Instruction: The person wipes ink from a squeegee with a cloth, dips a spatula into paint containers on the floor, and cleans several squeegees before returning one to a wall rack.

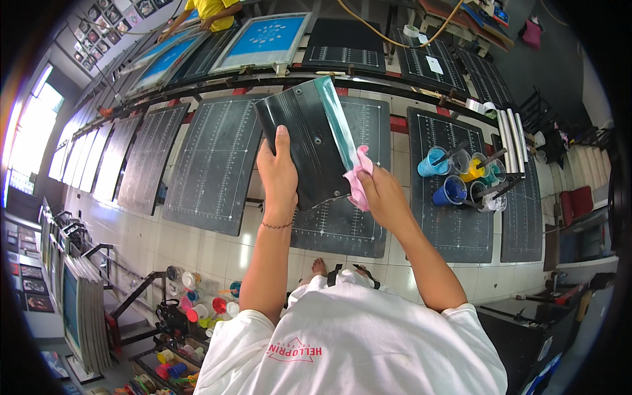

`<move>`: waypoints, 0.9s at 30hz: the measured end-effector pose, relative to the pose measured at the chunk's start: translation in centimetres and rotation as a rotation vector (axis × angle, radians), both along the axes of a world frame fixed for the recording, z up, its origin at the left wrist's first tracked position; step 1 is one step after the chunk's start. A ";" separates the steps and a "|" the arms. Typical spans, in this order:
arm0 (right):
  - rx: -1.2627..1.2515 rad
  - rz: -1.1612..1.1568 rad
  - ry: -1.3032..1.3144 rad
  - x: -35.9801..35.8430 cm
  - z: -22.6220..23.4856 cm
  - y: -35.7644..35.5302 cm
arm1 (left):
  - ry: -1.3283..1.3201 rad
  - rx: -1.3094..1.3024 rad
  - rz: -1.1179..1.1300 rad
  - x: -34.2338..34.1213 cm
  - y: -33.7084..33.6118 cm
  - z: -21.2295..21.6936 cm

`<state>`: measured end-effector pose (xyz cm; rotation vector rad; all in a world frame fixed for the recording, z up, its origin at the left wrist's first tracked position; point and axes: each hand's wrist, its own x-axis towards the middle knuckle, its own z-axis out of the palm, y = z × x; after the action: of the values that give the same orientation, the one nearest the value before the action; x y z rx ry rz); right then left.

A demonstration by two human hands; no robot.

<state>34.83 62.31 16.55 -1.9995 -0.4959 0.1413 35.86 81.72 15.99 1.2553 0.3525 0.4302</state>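
Note:
A wide screen-printing squeegee (309, 141) with a black handle and a clear greenish blade (338, 122) is held up in front of me, tilted. My left hand (279, 172) grips the handle at its left side, thumb lying on the face. In my right hand (382, 197) is a crumpled pink cloth (359, 179), pinched against the lower end of the blade. Behind and below the squeegee lies a black printing board (349, 234) marked with white grid lines.
Cups of ink, including a blue cup (449, 191), stand on a board to the right. Rolls (510, 141) lie beyond them. Blue-meshed screens (266, 36) rest on the far row, near a person in a yellow shirt (214, 10). Paint tubs (197, 309) sit at lower left.

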 end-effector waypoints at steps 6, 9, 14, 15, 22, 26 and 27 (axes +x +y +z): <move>-0.274 0.126 -0.031 -3.2 -5.7 -5.3 | -0.107 -0.289 0.154 1.4 3.9 0.3; 0.234 -0.140 0.489 -1.5 -5.4 -7.4 | -0.094 -0.383 0.010 0.0 4.7 0.5; 0.380 -0.202 0.025 0.1 0.3 -5.8 | -0.042 -0.447 -0.117 -1.9 1.6 1.1; 0.470 -0.213 0.072 -0.1 1.8 -5.1 | -0.062 -0.445 -0.133 -1.9 1.3 0.9; -0.094 -0.135 -0.591 -0.1 3.1 -1.5 | -0.034 -0.173 -0.094 -2.5 0.1 0.8; -0.137 -0.026 -0.673 -0.1 -0.2 -0.7 | -0.076 0.070 0.000 -2.5 -0.7 1.0; -0.126 -0.037 -0.682 -0.4 -0.5 -0.6 | -0.085 0.062 -0.008 -2.7 -0.7 1.4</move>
<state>34.41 61.70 16.01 -2.1543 -0.8918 -0.5646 33.17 80.99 17.37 1.2940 0.2634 0.4890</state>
